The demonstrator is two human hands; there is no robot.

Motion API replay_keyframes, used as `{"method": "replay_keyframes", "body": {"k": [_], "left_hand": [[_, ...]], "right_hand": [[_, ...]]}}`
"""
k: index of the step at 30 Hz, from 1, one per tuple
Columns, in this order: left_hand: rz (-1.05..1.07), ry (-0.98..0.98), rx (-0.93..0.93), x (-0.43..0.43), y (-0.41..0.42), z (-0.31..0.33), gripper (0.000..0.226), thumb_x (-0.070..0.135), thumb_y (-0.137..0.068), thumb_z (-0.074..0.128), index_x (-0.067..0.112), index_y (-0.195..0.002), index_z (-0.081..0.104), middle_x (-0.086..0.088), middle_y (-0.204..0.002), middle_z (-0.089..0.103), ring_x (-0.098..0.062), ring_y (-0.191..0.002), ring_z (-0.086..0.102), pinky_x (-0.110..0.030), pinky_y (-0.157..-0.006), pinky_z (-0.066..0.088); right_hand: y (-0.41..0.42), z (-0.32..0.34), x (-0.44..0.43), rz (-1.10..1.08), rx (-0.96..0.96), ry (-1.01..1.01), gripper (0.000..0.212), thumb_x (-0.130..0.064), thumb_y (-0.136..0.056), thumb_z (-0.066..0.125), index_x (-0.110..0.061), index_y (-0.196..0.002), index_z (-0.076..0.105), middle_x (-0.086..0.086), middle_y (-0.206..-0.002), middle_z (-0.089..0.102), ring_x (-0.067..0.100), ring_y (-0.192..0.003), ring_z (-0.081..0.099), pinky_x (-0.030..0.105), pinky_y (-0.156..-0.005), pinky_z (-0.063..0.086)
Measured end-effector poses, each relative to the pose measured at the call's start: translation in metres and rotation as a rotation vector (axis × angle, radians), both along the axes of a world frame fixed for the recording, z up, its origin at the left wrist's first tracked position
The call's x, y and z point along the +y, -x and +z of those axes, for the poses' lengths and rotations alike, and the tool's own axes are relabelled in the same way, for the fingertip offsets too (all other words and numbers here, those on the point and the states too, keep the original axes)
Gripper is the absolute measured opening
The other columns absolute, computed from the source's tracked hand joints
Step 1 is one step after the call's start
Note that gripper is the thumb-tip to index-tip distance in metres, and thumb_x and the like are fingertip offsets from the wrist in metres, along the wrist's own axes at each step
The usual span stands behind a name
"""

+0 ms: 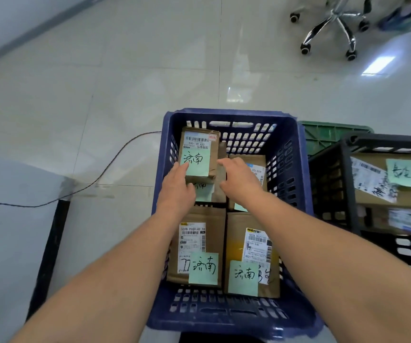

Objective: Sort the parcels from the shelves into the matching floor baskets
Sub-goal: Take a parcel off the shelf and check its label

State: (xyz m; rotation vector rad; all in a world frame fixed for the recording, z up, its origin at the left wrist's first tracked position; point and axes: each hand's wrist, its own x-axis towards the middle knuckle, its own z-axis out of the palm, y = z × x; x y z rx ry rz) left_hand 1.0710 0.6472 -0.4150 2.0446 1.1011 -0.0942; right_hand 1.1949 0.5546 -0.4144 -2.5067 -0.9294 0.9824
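While both arms reach down into the blue basket on the tiled floor, the left hand touches the near left side of a small brown parcel, its thumb lying on the parcel's green sticky note. Whether the fingers clamp the parcel or only rest against it cannot be told. The right hand hovers just right of that parcel, fingers loosely spread and closed on nothing. This parcel sits at the far left of the basket, raised on top of other parcels. Two larger boxes fill the near half: the near left box and the near right box, each bearing a shipping label and a green handwritten note. To the right stands a black basket holding more parcels, with a green crate behind it. A dark cable runs across the floor on the left, and an office chair base stands far right.
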Motion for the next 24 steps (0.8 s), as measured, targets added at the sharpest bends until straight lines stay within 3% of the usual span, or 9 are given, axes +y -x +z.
{"method": "replay_keyframes", "body": {"k": [9,15,24], "left_hand": [[-0.047,-0.215,0.188,-0.051,0.050,0.081,0.061,0.034,-0.099,0.044,0.018,-0.151,0.017,-0.004,-0.161,0.008,-0.022,-0.147,0.012,-0.039,-0.118,0.017],[0.096,-0.318,0.244,-0.109,0.107,0.138,0.064,0.041,-0.100,0.038,0.019,-0.153,0.011,-0.003,-0.161,-0.001,-0.021,-0.148,0.006,-0.038,-0.120,0.012],[0.357,-0.402,0.369,-0.192,0.217,0.201,0.065,0.046,-0.100,0.033,0.021,-0.153,0.005,-0.003,-0.161,-0.004,-0.019,-0.148,0.001,-0.037,-0.118,0.005]], "right_hand": [[0.034,0.086,-0.053,0.381,-0.242,-0.002,0.043,-0.006,-0.091,0.047,-0.014,-0.133,0.047,0.008,-0.127,0.046,0.024,-0.113,0.045,0.035,-0.085,0.047],[0.071,0.147,-0.081,0.623,-0.352,-0.172,0.036,-0.018,-0.092,0.049,-0.016,-0.128,0.050,0.005,-0.126,0.048,0.023,-0.117,0.046,0.038,-0.088,0.050],[0.175,0.211,-0.104,1.002,-0.419,-0.349,0.043,-0.030,-0.093,0.053,-0.017,-0.134,0.046,0.007,-0.136,0.046,0.024,-0.123,0.044,0.038,-0.097,0.047]]}}
